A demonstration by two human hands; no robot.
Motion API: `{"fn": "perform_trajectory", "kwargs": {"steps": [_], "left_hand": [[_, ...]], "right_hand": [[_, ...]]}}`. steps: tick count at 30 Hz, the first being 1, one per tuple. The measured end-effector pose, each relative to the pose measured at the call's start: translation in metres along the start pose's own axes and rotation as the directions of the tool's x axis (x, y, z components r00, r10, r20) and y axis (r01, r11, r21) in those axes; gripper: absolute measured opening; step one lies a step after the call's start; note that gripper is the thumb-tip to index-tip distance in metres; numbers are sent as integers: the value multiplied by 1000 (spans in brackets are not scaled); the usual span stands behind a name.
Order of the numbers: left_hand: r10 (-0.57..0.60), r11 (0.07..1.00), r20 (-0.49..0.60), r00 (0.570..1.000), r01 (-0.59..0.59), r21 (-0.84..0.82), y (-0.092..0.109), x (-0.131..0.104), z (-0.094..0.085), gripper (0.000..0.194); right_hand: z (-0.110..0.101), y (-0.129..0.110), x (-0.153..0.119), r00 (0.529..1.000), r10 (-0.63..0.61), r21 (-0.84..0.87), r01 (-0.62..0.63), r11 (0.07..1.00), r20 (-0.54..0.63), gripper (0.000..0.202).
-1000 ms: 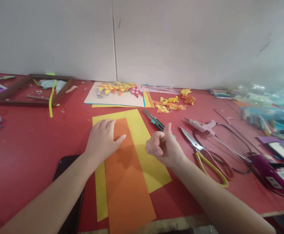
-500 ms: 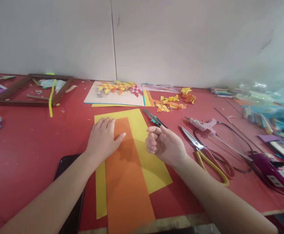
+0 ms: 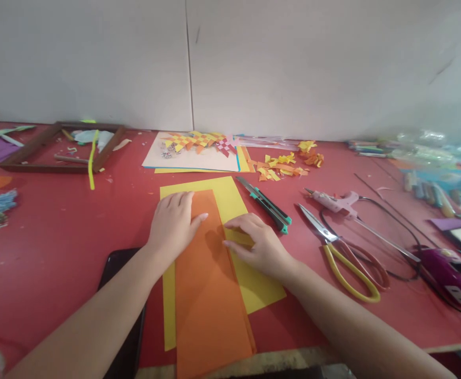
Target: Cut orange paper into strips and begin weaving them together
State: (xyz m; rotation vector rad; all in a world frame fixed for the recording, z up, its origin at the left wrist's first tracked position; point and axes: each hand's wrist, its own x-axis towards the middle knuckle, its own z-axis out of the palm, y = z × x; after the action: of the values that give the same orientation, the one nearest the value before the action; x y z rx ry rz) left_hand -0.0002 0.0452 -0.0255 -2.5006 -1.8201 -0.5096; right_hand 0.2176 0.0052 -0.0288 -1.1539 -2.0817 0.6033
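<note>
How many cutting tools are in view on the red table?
2: the box cutter beside the right edge of the yellow paper, and the scissors farther right. Others may be hidden.

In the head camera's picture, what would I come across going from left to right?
Brown frame, left hand, orange paper, right hand, scissors, purple box.

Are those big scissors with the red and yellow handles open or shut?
Shut: on the scissors, the blades lie together, ending in one tip.

Orange paper (image 3: 208, 300) atop yellow paper (image 3: 262, 287)
</note>
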Motion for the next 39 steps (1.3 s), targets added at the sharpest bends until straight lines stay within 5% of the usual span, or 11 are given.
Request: {"fn": "perform_trajectory", "kwargs": {"steps": [9,16,21,28,32,36,39], "left_hand": [[25,996,-37,999,-28,-79,0,0,8,39],[-66,998,63,996,65,20,4,-4,8,72],[-41,999,61,997,40,21,3,-3,6,72],[-130,962,-69,989,109,-249,5,3,-5,52],[-245,772,-126,961,115,-625,9,4,-13,54],[-257,380,75,963,172,-909,12,6,-16,67],[-205,289,129,970,186,-939,13,6,-14,73]], "right_hand": [[2,4,3,983,-82,-121,102,987,162,37],[2,4,2,981,-104,-155,129,979,161,33],[3,4,2,988,-101,-169,120,978,117,37],[3,5,1,992,-57,-197,80,977,116,36],[-1,4,3,999,-9,-178,17,984,43,32],[-12,-1,4,984,152,15,-151,988,-95,32],[-17,-5,5,948,319,280,-301,911,-18,32]]}}
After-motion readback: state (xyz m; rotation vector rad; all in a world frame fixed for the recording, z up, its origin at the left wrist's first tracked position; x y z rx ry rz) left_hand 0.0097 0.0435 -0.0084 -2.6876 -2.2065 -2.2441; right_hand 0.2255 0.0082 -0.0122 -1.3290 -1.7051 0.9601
